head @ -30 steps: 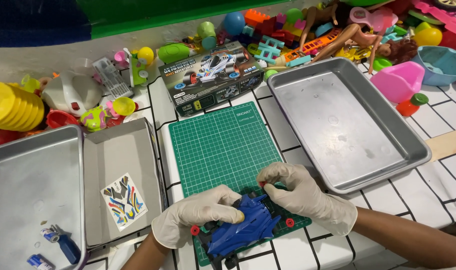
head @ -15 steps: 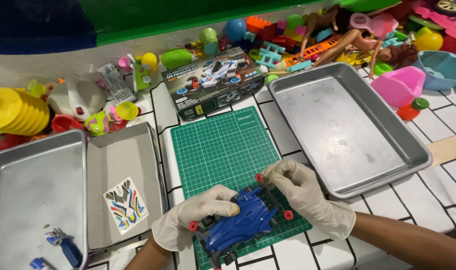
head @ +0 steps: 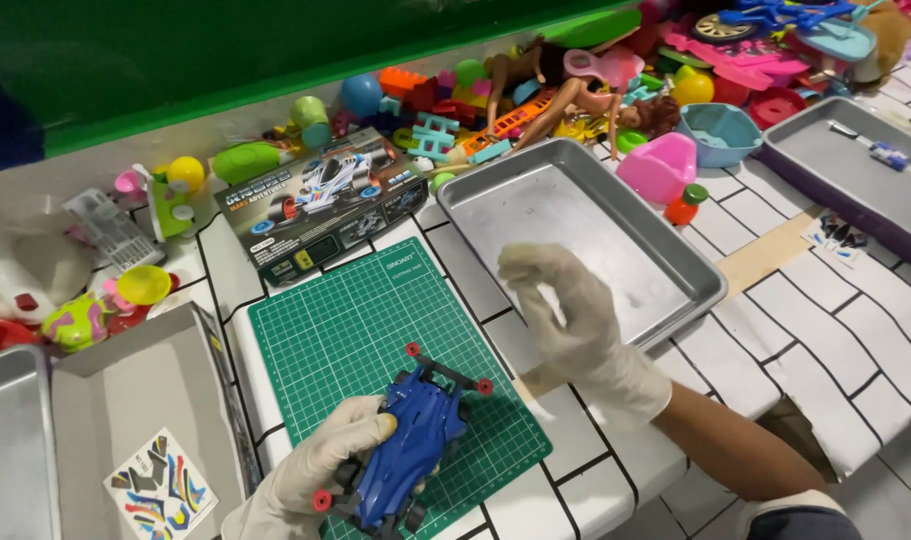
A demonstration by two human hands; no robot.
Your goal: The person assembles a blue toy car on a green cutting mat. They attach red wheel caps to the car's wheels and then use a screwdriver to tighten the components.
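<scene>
Under left hand (head: 311, 475), toy car (head: 411, 445) half-hidden

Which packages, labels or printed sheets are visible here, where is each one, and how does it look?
Toy car box: behind the green cutting mat, flat rectangle, dark with a white racing car picture.
Sticker sheet: in the grey tray at lower left, white with multicoloured shapes.
Second sticker sheet: on the tiled table at right, small, white with dark shapes.
No screens in view.

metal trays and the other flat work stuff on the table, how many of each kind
metal trays: 3
green cutting mat: 1
sticker sheets: 2
open grey box: 1
total: 7
</scene>
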